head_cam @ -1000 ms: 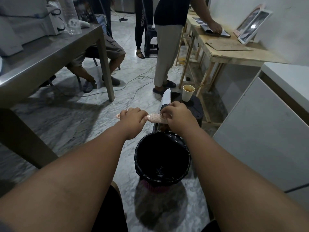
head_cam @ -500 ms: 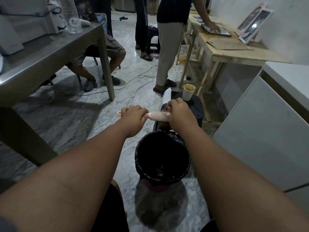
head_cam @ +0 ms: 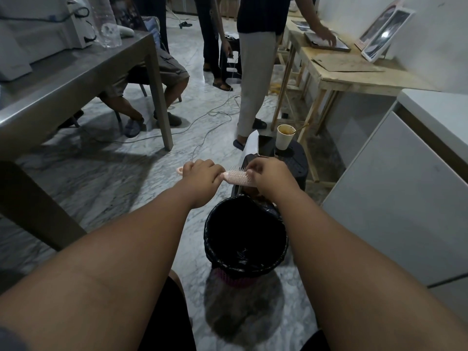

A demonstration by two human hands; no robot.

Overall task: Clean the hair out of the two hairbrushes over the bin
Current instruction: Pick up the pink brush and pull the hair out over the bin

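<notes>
A pink hairbrush (head_cam: 236, 177) lies level in the air just beyond the far rim of a round bin with a black liner (head_cam: 245, 235). My left hand (head_cam: 201, 174) is closed around its handle, whose end sticks out to the left. My right hand (head_cam: 269, 174) pinches at the bristles on the brush's right end; whether hair is between the fingers is hidden. A second brush is not clearly visible.
A dark stool (head_cam: 291, 162) behind the bin holds a paper cup (head_cam: 284, 136), a phone (head_cam: 266, 145) and a white flat object (head_cam: 250, 144). A metal table (head_cam: 76, 72) stands left, a white cabinet (head_cam: 405, 186) right. People stand and sit beyond, and cables cross the floor.
My right hand has shifted toward the brush's right end, uncovering more bristles. The brush stays beyond the bin's far rim. The people behind have shifted slightly.
</notes>
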